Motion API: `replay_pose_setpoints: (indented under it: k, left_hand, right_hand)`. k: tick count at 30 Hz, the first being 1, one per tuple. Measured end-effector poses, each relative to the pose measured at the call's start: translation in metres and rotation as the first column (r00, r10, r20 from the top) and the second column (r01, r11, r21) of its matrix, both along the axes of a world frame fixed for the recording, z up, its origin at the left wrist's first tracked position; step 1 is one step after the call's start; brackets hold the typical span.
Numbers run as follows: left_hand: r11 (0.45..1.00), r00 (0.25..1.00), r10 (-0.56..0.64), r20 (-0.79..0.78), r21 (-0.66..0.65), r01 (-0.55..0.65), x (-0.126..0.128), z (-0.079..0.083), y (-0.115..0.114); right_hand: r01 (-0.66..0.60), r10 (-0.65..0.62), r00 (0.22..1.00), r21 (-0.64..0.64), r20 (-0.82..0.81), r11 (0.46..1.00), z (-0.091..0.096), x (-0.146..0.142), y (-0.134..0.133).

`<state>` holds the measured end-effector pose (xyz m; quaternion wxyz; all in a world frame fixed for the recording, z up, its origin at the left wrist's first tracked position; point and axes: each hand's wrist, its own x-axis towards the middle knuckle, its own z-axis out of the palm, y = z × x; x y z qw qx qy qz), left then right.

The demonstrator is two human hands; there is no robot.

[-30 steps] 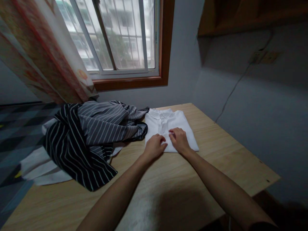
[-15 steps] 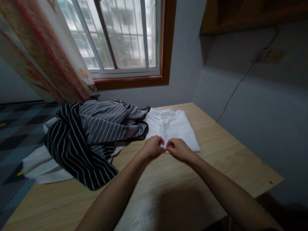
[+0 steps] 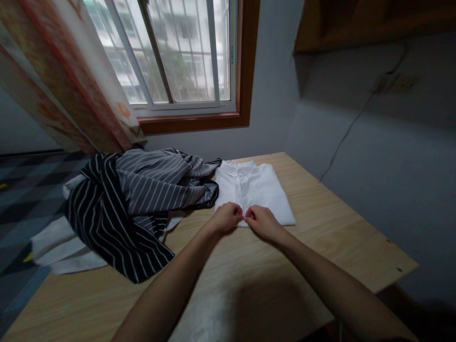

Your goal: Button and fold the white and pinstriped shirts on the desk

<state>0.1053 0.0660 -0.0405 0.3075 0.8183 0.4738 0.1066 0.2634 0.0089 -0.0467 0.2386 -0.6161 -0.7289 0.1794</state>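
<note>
A white collared shirt (image 3: pixel 263 187) lies folded into a flat rectangle on the table, its collar at the far end and its button placket running toward me. At its near edge, my left hand (image 3: pixel 227 216) pinches the shirt with bent fingers. Close beside it, my right hand (image 3: pixel 261 219) is also closed on the near edge, by the placket. The two sets of fingertips almost meet. What exactly lies between the fingers is partly hidden by the hands.
A heap of black and grey striped clothing (image 3: pixel 153 183) covers the table's left side, with white cloth (image 3: pixel 67 247) under it. The wooden table (image 3: pixel 342 237) ends at a wall on the right. Behind are a window (image 3: pixel 188 57) and a curtain (image 3: pixel 81 71); a shelf (image 3: pixel 356 35) hangs at upper right.
My fingertips have drawn slightly closer together at the shirt's near edge. The shirt and the striped heap lie as before; the view has shifted very slightly.
</note>
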Motion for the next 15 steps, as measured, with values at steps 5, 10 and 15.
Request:
replay_pose_setpoints:
  k: [5, 10, 15]
  left_hand:
    - [0.994, 0.991, 0.019, 0.136, -0.105, -0.004, -0.0044, -0.0035, 0.0029]
    - [0.978, 0.964, 0.080, 0.252, -0.208, -0.027, -0.0031, -0.0055, 0.0042]
    - [0.982, 0.947, 0.154, 0.281, -0.150, -0.115, 0.0042, -0.0061, 0.0016]
  right_hand:
    - [-0.003, 0.002, 0.998, -0.023, -0.067, 1.000, 0.0016, 0.0000, 0.0001]
    - [0.039, -0.041, 0.994, -0.024, -0.105, 0.999, -0.0007, 0.0008, 0.0027]
    - [0.140, -0.140, 0.990, 0.079, -0.014, 0.987, 0.0014, -0.0065, -0.0021]
